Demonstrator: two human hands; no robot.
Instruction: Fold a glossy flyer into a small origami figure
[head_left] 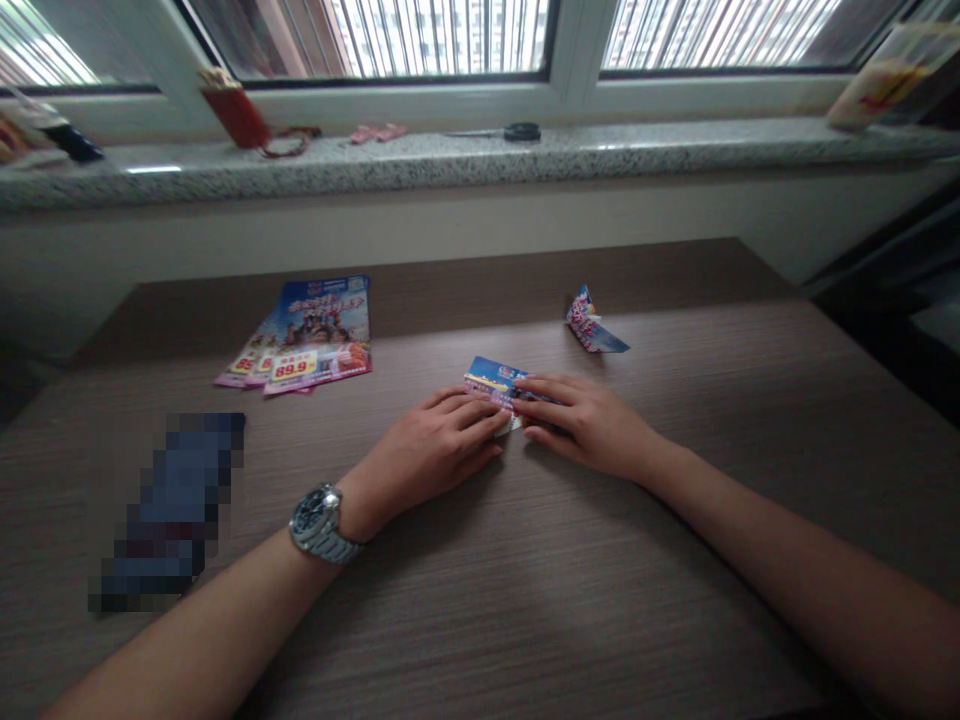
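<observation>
A small folded flyer (pixel 491 375), blue with printed colours, lies on the table in front of me, partly hidden under my fingers. My left hand (pixel 457 435), with a metal watch (pixel 319 520) on its wrist, holds the flyer's left and lower part, fingers close together on top and thumb near the lower edge. From the other side my right hand (pixel 589 420) holds its right part, with fingers stretched over it and thumb low. The fingertips of both hands nearly meet over the paper. Beyond my right hand stands another folded flyer piece (pixel 589 325), bent into a pointed shape.
Several printed flyers (pixel 322 335) lie fanned at the back left of the wooden table (pixel 465 620). A blurred-out dark, flat object (pixel 176 510) rests left of my forearm. On the stone sill (pixel 420 165) are scissors (pixel 517 132), a red container (pixel 236 112) and pink items (pixel 377 133).
</observation>
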